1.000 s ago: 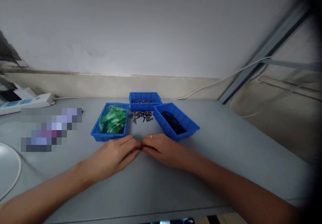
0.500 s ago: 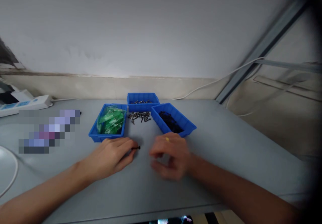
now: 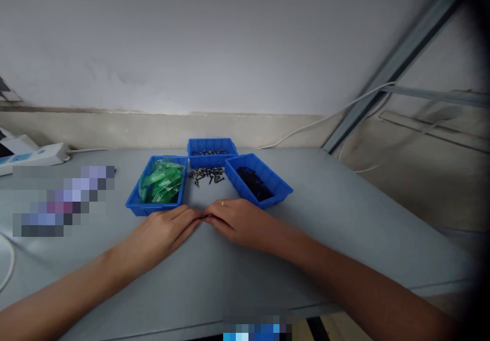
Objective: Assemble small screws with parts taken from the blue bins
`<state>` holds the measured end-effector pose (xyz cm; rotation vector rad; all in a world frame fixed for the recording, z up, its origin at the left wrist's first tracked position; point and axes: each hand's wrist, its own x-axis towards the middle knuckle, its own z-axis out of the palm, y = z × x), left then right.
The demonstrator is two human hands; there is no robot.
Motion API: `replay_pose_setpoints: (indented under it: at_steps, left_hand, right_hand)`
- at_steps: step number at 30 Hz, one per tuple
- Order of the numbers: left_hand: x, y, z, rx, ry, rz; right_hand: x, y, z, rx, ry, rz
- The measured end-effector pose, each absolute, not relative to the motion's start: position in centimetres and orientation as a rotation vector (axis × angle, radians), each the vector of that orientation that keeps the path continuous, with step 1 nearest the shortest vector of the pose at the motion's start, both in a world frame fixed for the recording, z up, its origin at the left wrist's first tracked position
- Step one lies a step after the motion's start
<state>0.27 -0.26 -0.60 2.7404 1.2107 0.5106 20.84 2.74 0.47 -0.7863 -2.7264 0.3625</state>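
Note:
My left hand [image 3: 167, 228] pinches a small dark screw [image 3: 203, 217], mostly hidden by the fingertips. Fingertip to fingertip with it, my right hand [image 3: 239, 223] is closed on the screw's other end and wears a ring. Just beyond my left hand is a blue bin [image 3: 133, 210] with green plastic bags [image 3: 163, 180]. A second blue bin [image 3: 281, 192], holding small black parts [image 3: 254, 184], lies beyond my right hand. Loose screws [image 3: 209, 175] are piled between the bins, in front of a third blue bin [image 3: 212, 161] with metal pieces inside.
On the grey table [image 3: 184, 290], a white power strip [image 3: 34, 158] lies at the far left, near a blurred-out object [image 3: 72, 193]. A white cable [image 3: 294, 137] runs along the wall to a metal post [image 3: 383, 86] at the right.
My right hand has moved left, and its fingers have closed at the screw in my left hand. The view has shifted slightly.

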Motion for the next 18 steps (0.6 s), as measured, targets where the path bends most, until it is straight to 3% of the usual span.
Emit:
replay_pose_setpoints:
  at_steps: [11, 18]
  left_hand:
    - [0.26, -0.40, 0.11, 2.807, 1.311, 0.357]
    - [0.78, -0.92, -0.02, 3.060, 0.993, 0.479]
  right_hand:
    - [20.76, 2.84, 0.43, -0.842, -2.703, 0.459]
    - [20.37, 2.52, -0.22, -0.772, -2.764, 0.422]
